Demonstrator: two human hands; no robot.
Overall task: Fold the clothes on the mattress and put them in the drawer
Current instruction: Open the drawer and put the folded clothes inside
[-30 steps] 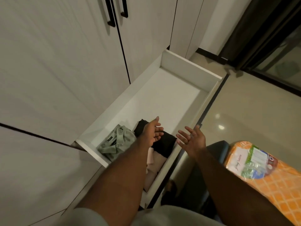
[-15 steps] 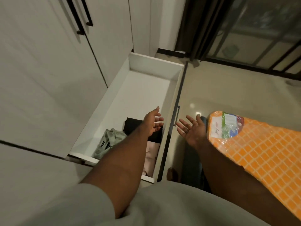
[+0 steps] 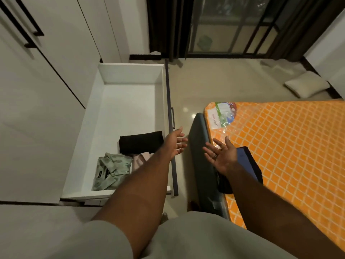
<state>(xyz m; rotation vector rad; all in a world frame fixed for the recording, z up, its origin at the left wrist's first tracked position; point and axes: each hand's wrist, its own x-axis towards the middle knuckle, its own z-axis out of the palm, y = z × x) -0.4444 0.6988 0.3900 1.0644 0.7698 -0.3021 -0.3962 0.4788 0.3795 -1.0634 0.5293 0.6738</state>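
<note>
The person is holding both hands out empty, left hand (image 3: 174, 143) over the open drawer's (image 3: 130, 71) front edge, right hand (image 3: 223, 157) by the mattress (image 3: 289, 146), fingers (image 3: 182, 145) spread apart on each. Folded black garment (image 3: 141, 143), green shirt (image 3: 112, 170) and pink garment (image 3: 140, 159) are lying in the drawer; a dark blue garment (image 3: 248, 161) is lying on the mattress.

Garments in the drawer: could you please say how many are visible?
3: black garment farthest, green shirt nearest, pink garment beside the shirt; the forearm may hide more.

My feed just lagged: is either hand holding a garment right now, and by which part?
Nothing is held. The left hand and the right hand are both open, with fingers spread and empty.
</note>
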